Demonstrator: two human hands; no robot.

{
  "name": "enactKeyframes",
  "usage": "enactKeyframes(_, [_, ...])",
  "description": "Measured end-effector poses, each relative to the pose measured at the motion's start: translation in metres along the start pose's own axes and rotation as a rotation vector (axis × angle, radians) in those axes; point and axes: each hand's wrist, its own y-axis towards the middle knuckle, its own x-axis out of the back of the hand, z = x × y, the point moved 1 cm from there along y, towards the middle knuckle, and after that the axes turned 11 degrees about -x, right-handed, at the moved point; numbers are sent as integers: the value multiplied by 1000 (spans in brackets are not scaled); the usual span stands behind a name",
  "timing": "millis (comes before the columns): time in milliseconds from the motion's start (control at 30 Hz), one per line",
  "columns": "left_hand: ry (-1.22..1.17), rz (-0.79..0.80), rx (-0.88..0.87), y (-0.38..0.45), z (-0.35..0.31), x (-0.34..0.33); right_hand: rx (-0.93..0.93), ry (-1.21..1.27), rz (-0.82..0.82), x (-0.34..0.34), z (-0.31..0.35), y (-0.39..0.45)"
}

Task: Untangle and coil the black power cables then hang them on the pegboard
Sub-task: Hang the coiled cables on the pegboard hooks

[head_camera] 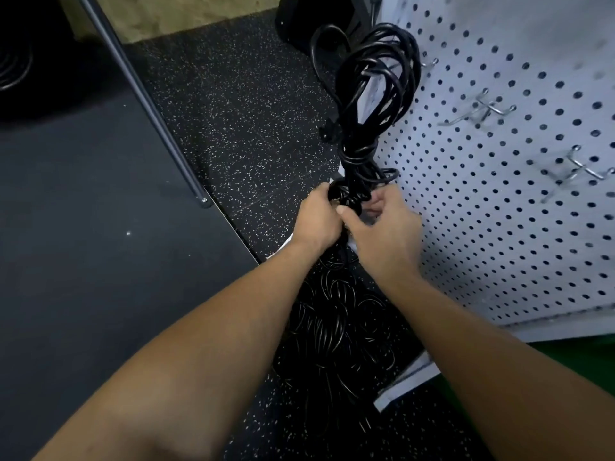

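Observation:
A coiled black power cable (369, 94) stands upright in front of me, its loops bound by a few turns of cord at the middle. My left hand (316, 217) grips the lower end of the bundle from the left. My right hand (382, 227) pinches the same end from the right, thumb against the cord. A tangled heap of black cables (336, 324) lies on the floor below my forearms. The white pegboard (519, 201) rises on the right, just beside the coil, carrying bare metal hooks (489, 108).
The floor is black speckled rubber (239, 104). A dark mat or panel (83, 227) lies at the left with a slanted metal pole (146, 104) over it. A black box (316, 18) stands at the top. Something green (565, 377) shows at the lower right.

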Motion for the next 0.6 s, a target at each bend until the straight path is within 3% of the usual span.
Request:
enactKeyframes(267, [178,8,-57,-5,18,-3,16,-203,-113,-10,0,8])
enactKeyframes(433, [-25,-105,63,-9,27,9,33,-168,-70,-3,-1,4])
enactKeyframes(600, [-94,-78,100,-25,31,21,101,-24,-11,19,-7,-16])
